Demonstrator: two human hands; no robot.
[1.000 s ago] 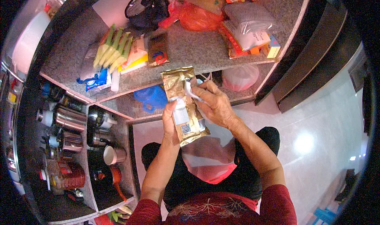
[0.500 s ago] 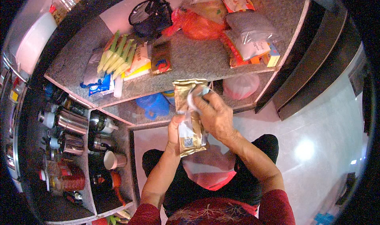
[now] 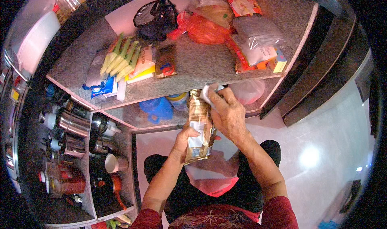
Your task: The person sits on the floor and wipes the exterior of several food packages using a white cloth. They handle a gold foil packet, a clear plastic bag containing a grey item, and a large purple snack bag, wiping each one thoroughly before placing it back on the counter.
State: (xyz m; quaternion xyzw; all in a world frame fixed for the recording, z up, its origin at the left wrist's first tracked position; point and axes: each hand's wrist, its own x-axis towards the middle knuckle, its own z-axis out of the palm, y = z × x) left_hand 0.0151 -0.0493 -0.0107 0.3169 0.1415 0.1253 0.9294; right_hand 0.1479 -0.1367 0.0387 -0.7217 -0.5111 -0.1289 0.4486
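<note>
A long, shiny gold packet (image 3: pixel 199 115) with a small square code near its lower end is held in front of the shelf. My left hand (image 3: pixel 185 138) grips its lower half, thumb across the front. My right hand (image 3: pixel 231 117) is closed on a white cloth or tissue (image 3: pixel 207 93), pressed at the packet's upper right corner. That corner is hidden behind the cloth. Over my lap lies a pale plastic bag (image 3: pixel 213 176) with a red edge, below the packet.
On the stone shelf are a black bag (image 3: pixel 156 17), a red bag (image 3: pixel 209 29), yellow-green slim packets (image 3: pixel 123 58) and a grey plastic-wrapped pack (image 3: pixel 258 29). A blue bag (image 3: pixel 157 108) sits underneath. Metal pots (image 3: pixel 74 122) and a cup (image 3: pixel 117 163) fill the left cabinet.
The packet has shifted a little right and tipped, looking narrower. My right hand has moved right and slightly down, and the cloth now covers the packet's upper right corner.
</note>
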